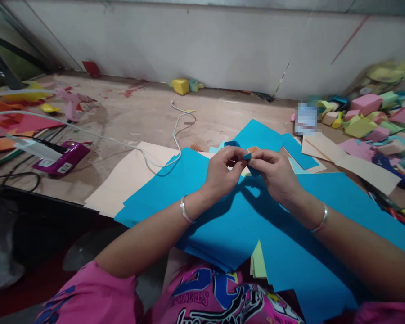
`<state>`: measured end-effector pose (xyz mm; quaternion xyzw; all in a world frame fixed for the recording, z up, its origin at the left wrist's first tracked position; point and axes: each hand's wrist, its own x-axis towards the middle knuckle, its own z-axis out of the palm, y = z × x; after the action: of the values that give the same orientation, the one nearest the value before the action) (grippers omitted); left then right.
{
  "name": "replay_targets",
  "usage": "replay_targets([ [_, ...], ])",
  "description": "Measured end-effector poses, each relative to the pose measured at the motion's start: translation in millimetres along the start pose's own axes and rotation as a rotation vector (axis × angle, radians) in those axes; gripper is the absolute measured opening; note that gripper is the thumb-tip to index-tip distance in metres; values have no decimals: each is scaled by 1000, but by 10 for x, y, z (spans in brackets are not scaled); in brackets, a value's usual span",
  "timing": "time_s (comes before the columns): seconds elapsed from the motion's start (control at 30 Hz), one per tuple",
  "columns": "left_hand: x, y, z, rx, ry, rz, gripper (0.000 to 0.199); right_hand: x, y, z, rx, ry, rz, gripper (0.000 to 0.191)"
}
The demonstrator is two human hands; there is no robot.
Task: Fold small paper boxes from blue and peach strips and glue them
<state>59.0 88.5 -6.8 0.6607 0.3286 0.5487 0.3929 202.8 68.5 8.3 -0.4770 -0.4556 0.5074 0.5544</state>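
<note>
My left hand [223,170] and my right hand [279,174] meet above the large blue paper sheets [219,229]. Between their fingertips they pinch a small folded piece of blue paper [247,156]. Thumb and forefinger are closed on it on both sides, and the fingers cover much of its shape. Right behind the fingers a peach-coloured bit [253,150] shows; I cannot tell whether it belongs to the folded piece. A cut blue strip [299,153] lies just beyond my right hand.
Peach paper sheets [121,175] stick out at the left, with a white cable [148,163] across them. A purple power strip [62,159] and a pink glue gun [72,103] lie further left. Small coloured paper boxes [366,104] are heaped at the right, with scissors [391,209] nearer.
</note>
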Motion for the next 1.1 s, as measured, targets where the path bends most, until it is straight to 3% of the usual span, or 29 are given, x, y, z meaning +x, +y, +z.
replay_targets([
  [0.2,-22,45,4,-29,-33,-18,13,-2,32,12,68,-42,-119,16],
  [0.33,-22,46,11,-155,-25,-67,14,-6,47,-8,-18,-93,-268,17],
  [0.5,-10,59,-4,-142,-39,-71,11,-4,20,-49,-170,-142,-357,14],
  [0.9,-2,107,-19,-45,8,-73,14,29,-12,-82,-206,-155,-253,9],
  [1.1,17,99,-17,-157,-5,-116,12,53,20,-104,-94,-175,-189,11],
])
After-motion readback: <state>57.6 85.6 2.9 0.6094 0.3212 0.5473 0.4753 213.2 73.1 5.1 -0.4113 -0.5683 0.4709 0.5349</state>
